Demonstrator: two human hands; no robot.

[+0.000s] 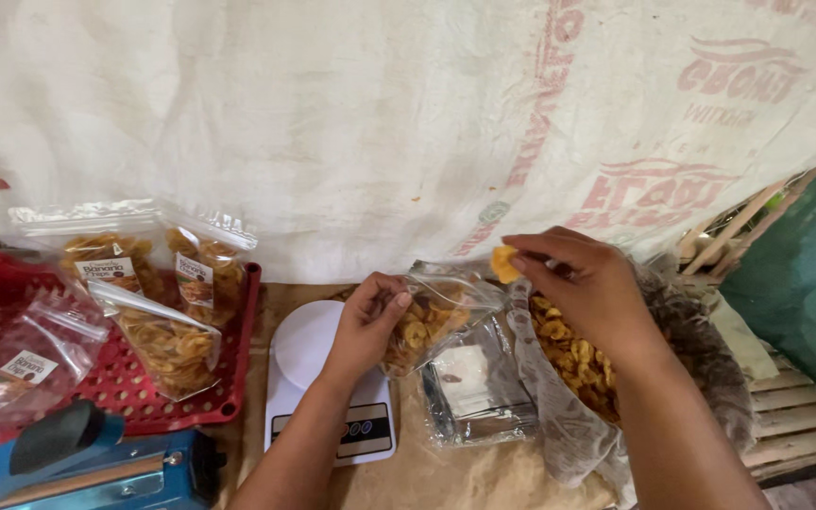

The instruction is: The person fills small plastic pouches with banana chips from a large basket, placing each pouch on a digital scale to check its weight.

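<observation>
L hand (367, 316) clamped on clear pouch (436, 316) of banana chips, held above white scale (309, 354) on surface. R hand (586, 283) pinches one chip (503, 263) at pouch mouth, over open bulk bag (569, 416) of chips. Red tray (172, 401) w/ filled pouches at left.

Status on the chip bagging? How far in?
Done: several filled pouches of chips lie in the red tray. In hand: the left hand holds a clear pouch, partly filled, just above the white scale, while the right hand pinches one chip at its mouth. Left: the large bag beside it holds plenty of chips, and the held pouch is open.
</observation>
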